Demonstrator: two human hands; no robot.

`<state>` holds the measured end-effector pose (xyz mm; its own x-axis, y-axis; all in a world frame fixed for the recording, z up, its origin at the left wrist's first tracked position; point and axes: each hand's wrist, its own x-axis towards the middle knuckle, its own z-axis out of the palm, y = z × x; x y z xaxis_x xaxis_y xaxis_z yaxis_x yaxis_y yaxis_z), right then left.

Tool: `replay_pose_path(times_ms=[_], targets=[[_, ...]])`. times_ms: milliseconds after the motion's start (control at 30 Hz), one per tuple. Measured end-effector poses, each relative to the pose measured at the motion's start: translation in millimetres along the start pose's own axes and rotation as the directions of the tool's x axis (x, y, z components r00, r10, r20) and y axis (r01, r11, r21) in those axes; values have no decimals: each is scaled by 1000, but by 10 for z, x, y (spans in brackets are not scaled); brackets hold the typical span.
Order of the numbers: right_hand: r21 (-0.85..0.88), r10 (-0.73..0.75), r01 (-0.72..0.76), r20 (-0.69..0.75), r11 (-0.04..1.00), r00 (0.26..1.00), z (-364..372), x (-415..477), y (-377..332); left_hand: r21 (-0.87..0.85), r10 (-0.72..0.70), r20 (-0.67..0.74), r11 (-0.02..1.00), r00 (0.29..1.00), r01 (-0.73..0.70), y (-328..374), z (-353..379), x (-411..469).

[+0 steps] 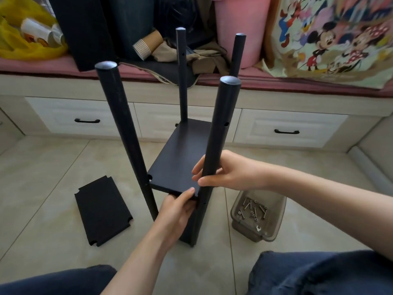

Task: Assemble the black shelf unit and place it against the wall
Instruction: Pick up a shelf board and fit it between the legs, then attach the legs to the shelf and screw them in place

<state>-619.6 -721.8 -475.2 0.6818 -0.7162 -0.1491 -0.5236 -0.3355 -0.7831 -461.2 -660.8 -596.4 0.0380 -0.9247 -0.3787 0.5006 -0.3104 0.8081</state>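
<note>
From above, the black shelf unit [180,158] stood upright on the tiled floor [53,167] just in front of my knees [319,273], its four round poles rising toward me. My right hand [229,171] was wrapped around the near-right pole [219,133] about halfway up, fingers curled behind it and thumb across the front. My left hand [176,211] pinched the near corner of the shelf board, right beside that same pole, with the thumb on top of the board's edge and the fingers tucked underneath. The board sat level between the poles, well above the floor, and its cut-out corner met the near-left pole [125,128]. The far-left pole [182,77] and far-right pole [237,54] stood at its back corners. A loose black board [103,211] with notched corners lay flat on the floor to the left of the unit, apart from it. To the right, near my right forearm, sat a clear plastic tray [265,236] holding scattered screws [253,209] and a small wrench [258,228]. Beyond the unit ran a row of white drawers [85,116] topped by a pink cushion [42,64], which carried a yellow bag [27,50], a pink bin [240,28] and a cartoon-print cloth [329,39].
</note>
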Motion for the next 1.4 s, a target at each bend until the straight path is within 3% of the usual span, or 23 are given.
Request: replay_pose_path(times_ms=[233,333,467,633,833,1033,1167,1400], targets=[[-70,27,-39,-165,997,986,-123,50,116,30,81,63,996,995,-83,26,158,136],[-15,60,-63,-139,998,988,-214,45,232,33,102,15,994,995,-103,-11,197,177],[38,231,-230,-36,973,972,-310,-136,732,-13,130,-42,991,991,-130,-107,216,206],[-32,483,-484,-33,875,875,0,-443,1735,-79,146,-54,986,988,-150,-159,215,214],[-61,588,-593,-82,803,805,505,-507,2487,-61,180,-117,980,977,-188,-229,286,199],[-73,520,-521,-30,850,853,849,-414,2760,-14,185,-157,982,970,-189,-272,313,245],[-93,454,-456,-43,885,890,964,-366,2801,122,244,-224,968,943,-221,-333,338,279],[-87,315,-307,106,948,943,1187,-381,2772,125,279,-203,958,939,-258,-382,443,337]])
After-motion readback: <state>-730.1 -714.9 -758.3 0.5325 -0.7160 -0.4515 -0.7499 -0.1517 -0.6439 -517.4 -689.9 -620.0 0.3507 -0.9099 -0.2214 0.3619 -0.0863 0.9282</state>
